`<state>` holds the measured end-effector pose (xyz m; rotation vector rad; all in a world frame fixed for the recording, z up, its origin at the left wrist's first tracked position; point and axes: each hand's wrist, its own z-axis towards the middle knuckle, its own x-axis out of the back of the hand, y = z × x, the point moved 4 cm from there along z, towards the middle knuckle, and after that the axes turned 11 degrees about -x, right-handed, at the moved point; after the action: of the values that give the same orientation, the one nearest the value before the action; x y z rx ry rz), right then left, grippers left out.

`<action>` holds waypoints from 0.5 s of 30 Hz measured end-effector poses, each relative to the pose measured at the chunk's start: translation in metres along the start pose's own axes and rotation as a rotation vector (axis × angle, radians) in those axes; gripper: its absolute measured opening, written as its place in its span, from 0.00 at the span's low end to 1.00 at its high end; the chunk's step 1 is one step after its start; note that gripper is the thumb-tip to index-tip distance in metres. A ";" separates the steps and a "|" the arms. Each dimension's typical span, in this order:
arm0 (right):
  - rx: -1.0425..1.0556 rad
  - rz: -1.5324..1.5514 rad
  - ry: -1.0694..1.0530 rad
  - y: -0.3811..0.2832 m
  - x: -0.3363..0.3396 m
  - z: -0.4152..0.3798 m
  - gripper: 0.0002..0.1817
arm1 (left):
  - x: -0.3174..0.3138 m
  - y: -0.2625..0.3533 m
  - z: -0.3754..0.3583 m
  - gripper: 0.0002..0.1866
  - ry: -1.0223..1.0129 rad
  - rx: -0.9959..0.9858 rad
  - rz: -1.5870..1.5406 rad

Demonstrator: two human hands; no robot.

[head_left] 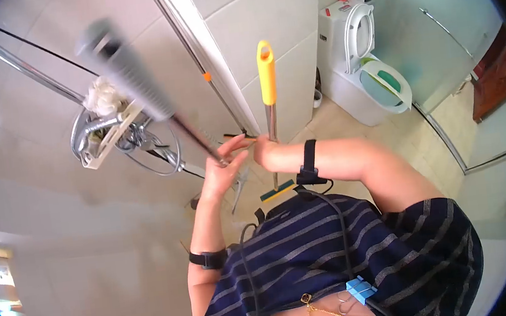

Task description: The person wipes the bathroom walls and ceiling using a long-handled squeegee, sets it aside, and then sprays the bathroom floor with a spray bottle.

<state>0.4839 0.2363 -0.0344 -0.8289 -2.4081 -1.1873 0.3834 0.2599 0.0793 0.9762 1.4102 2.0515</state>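
My left hand (222,173) is around a metal pole with a grey ribbed handle (138,77). The handle rises toward the camera at upper left, and the pole's lower end is hidden behind the hand. Close beside it, my right hand (263,152) grips the metal shaft of a floor brush with a yellow handle (266,72). The shaft stands nearly upright, and its green-and-yellow head (278,191) is low by the floor in front of my body. My fingertips almost meet between the two poles.
A shower hose and a white shelf (112,136) hang on the left wall. A thin pole with an orange ring (207,76) leans by the wall corner. A white toilet (354,84) with its lid up stands at right, near a glass partition (437,24).
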 end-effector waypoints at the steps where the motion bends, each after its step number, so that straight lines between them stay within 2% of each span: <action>1: -0.020 0.075 0.061 0.000 0.000 0.001 0.12 | -0.011 0.011 0.010 0.22 -0.052 0.006 0.037; 5: 0.023 0.513 0.300 -0.009 0.005 -0.006 0.13 | -0.039 0.023 0.035 0.26 -0.096 -0.086 -0.080; 8: 0.119 0.774 0.400 -0.017 0.005 -0.012 0.13 | -0.062 0.024 0.037 0.15 -0.197 0.046 -0.292; 9: 0.139 0.844 0.420 -0.018 0.003 -0.012 0.13 | -0.059 0.028 0.035 0.09 -0.184 0.012 -0.156; 12: 0.146 0.977 0.427 -0.021 -0.005 -0.020 0.13 | -0.056 0.004 0.038 0.08 -0.171 -0.048 -0.076; 15: 0.076 1.079 0.347 -0.011 -0.024 -0.051 0.16 | -0.044 -0.017 0.036 0.07 -0.159 -0.058 -0.142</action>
<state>0.4974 0.1818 -0.0232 -1.4568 -1.3334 -0.6876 0.4393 0.2564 0.0586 0.9634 1.2922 1.8592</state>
